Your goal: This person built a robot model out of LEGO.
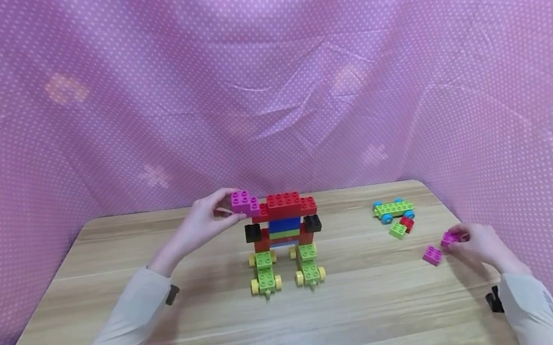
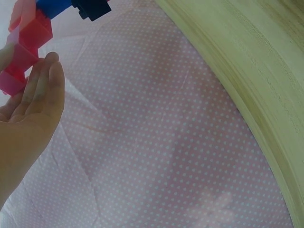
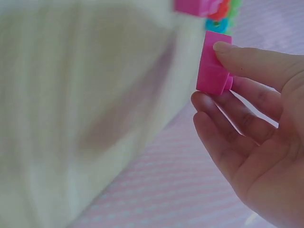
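In the middle of the table stands a built figure of red (image 1: 283,205), blue (image 1: 284,225) and black bricks on two lime wheeled bases (image 1: 266,280) with yellow wheels. My left hand (image 1: 203,218) holds pink bricks (image 1: 240,202) at the figure's upper left end, thumb at the front and fingers behind. The left wrist view shows these pink bricks (image 2: 23,57) against the red ones. On the right, my right hand (image 1: 483,246) pinches a pink brick (image 3: 211,66) between thumb and fingers. Another pink brick (image 1: 432,255) lies just left of it on the table.
Farther back on the right is a lime wheeled base (image 1: 394,208) with blue wheels. In front of it lie a lime brick (image 1: 398,230) and a red brick (image 1: 408,225). Pink dotted cloth (image 1: 289,76) surrounds the wooden table (image 1: 214,334) at the back and sides.
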A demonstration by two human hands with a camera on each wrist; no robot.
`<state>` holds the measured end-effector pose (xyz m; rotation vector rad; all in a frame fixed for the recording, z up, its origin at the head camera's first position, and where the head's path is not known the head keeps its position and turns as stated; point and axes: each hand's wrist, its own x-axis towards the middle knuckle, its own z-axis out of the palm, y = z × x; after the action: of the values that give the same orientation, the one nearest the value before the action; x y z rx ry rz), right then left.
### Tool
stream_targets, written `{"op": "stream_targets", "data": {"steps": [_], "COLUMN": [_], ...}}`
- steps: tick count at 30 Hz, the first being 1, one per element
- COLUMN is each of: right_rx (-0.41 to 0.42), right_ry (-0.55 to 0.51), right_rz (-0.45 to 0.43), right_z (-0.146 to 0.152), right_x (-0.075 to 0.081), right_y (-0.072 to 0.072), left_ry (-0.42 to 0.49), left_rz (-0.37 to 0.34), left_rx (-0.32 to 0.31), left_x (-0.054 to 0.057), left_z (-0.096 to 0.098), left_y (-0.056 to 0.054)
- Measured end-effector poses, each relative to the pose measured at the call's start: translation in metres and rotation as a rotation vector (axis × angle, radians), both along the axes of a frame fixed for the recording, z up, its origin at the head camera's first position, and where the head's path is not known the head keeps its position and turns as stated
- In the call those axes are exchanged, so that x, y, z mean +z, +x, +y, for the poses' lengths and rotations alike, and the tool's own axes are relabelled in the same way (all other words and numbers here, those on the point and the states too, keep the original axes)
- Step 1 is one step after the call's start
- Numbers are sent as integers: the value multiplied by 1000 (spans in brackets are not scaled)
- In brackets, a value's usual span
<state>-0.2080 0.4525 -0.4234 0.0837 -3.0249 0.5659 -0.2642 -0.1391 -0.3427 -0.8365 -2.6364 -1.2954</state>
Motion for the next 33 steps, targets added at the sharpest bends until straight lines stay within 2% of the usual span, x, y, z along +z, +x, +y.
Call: {"op": "stream_targets", "data": {"steps": [5,13,16,20,33], "right_rx": [65,210,241,284,482], "right_ry": [0,-25,-42,-66,-53], "right_rz": [69,286,304,275,336], "right_z": [-24,-62,-76,-95,-148], "right_x": [18,45,56,70,104], "right_y": [-7,-14,-16,-18,-29], "left_ry": [16,27,25,18,13], "left_rz": [1,-18,-17,-10,-16], "left_rx": [-3,-5,1,8,10], "left_x": [-2,-2,-2,-1,-2], "left_z": [1,4,4,3,1], "left_y": [-1,0,0,1,-1]}}
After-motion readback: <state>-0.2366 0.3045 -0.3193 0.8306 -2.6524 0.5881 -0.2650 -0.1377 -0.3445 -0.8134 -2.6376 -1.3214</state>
